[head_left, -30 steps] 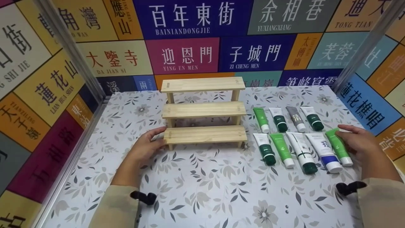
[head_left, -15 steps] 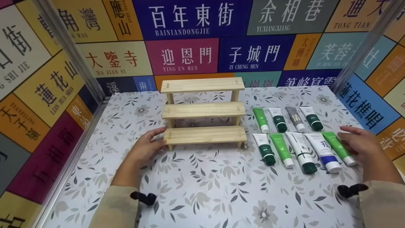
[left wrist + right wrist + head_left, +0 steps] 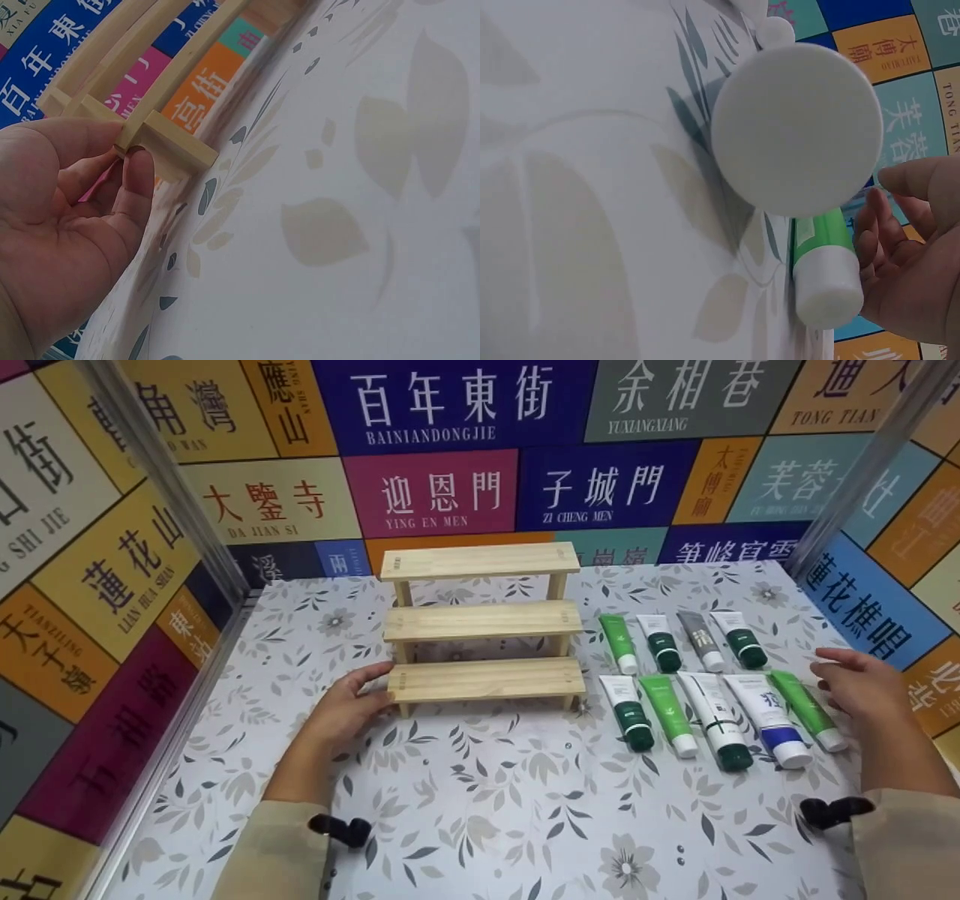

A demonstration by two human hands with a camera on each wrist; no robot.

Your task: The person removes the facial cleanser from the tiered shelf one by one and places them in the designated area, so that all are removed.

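My left hand pinches the left end of the lowest step of a three-tier wooden display stand. In the left wrist view, the fingertips meet at that step's corner. On the right side, my right hand is beside a light green squeeze tube, its fingers loosely bent with nothing between them. This tube lies on the table at the right end of the front row, next to a white tube with a blue band. A large white cap fills the middle of the right wrist view.
Several more tubes lie in two rows right of the stand, among them a grey tube, a white and dark green tube and another green one. A flower-patterned cloth covers the table. Sign-printed panels enclose the back and sides.
My right hand has drawn away to the right from the end green tube, which it touched a second ago. That tube's cap has shifted slightly right. My left hand keeps its place on the stand.
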